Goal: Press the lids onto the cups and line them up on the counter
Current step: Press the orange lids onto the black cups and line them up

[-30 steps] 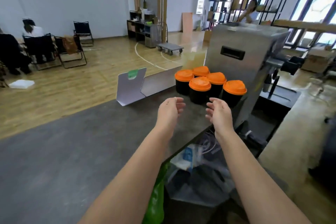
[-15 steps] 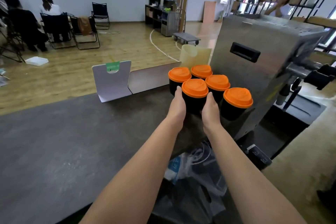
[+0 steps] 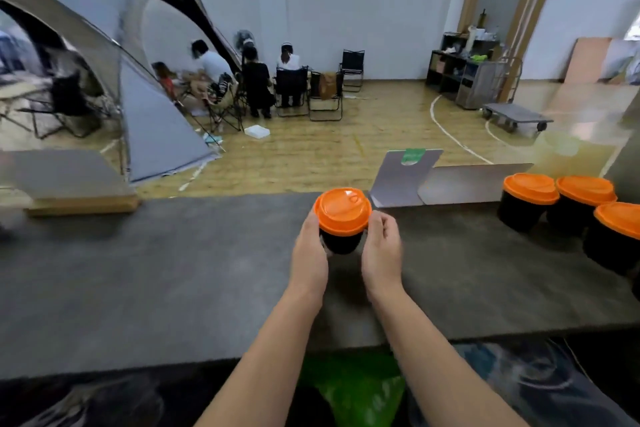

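I see left grip (image 3: 309, 255) and right grip (image 3: 382, 255) both curled around one lidded cup (image 3: 341, 220) over the tabletop (image 3: 173, 270); three more cups (image 3: 526, 201) far right.

no legible text, labels, or signs

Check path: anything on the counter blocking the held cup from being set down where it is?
Nothing visible. Both hands, left hand and right hand, hold the cup over bare counter. The other cups stand apart, to the right; the grey card stands behind.

Lidded black cup (image 3: 341, 242) (orange lid (image 3: 343, 210)), upright
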Demonstrator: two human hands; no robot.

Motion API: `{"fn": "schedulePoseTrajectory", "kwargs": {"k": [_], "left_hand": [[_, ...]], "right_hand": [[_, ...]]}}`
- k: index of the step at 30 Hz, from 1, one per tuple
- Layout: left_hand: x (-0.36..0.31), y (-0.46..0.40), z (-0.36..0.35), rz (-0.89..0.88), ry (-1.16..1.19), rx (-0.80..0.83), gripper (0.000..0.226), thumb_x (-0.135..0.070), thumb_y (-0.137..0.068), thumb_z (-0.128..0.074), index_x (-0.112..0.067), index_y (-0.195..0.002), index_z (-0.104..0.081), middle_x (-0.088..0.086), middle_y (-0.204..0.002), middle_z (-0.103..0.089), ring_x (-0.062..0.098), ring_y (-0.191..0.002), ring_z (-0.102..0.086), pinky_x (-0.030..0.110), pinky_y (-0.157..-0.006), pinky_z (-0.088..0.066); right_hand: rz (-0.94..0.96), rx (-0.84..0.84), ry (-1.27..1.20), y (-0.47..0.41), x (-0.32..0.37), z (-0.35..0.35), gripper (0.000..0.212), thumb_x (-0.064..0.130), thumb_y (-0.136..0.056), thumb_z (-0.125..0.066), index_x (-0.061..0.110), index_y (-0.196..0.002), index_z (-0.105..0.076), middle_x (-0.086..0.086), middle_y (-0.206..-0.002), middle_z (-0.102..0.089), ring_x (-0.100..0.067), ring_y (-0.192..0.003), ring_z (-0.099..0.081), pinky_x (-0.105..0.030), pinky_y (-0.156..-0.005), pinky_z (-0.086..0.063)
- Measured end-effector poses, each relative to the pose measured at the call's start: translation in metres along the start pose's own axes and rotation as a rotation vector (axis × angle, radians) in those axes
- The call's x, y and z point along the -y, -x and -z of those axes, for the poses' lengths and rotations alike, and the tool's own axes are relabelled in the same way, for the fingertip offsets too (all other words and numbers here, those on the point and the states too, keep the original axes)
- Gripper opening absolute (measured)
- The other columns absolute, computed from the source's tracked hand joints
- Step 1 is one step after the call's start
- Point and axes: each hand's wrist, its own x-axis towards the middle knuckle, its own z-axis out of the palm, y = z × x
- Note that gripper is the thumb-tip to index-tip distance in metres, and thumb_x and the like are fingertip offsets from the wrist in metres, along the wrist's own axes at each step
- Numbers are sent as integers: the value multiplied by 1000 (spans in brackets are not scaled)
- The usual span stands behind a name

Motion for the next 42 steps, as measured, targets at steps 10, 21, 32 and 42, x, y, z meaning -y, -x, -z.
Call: {"fn": "schedulePoseTrajectory", "kwargs": {"k": [10,21,32,42], "left_hand": [[-38,-21,202,-171,-200,-291,37,-25,-108,-31,-23,-139,-51,-5,-137,-55,10,-128,-49,31,-114,-35],[-38,-42,298,-192,-292,-321,40,-32,-107,-28,-16,-126,-59,-3,-119,-63,11,-115,-55,27,-97,-41],[-21,-46,295,-383,-288,-280,46,-46,-96,-26,-31,-126,-58,-10,-120,-64,1,-109,-59,25,-95,-50],[-20,-40,299,-535,-369,-443,37,-42,-101,-33,-24,-115,-62,-7,-110,-64,0,-104,-59,22,-89,-49]], "right_hand": [[30,310,50,84,-12,-203,31,41,-96,-35,26,-110,-58,-3,-111,-62,-19,-106,-58,-40,-95,-47],[91,303,83,115,-18,-273,16,19,-99,-45,24,-85,-52,7,-80,-60,-12,-76,-55,-13,-64,-41],[195,399,-25,117,-34,-263,27,29,-91,-39,28,-111,-57,4,-101,-68,-15,-95,-65,-28,-84,-51],[227,503,-18,122,-33,-262,36,37,-89,-34,38,-122,-47,31,-108,-61,3,-100,-59,-16,-88,-44]]}}
